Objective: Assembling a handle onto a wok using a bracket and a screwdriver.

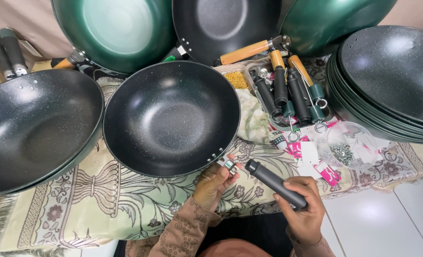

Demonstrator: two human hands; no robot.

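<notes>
Patterned cloth (102, 190) | black handle (274, 183) in right hand (304, 209) | left hand (216, 183) at wok (171, 119) bracket

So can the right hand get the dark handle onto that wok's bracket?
Probably yes: the right hand holds the handle pointing at the bracket, which the left hand steadies; nothing lies between.

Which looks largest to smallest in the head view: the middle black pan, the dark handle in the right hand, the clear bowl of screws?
1. Middle black pan
2. Dark handle, though it is nearer the camera
3. Clear bowl

Left hand (214, 183) pinching, right hand (303, 207) clenched
</notes>
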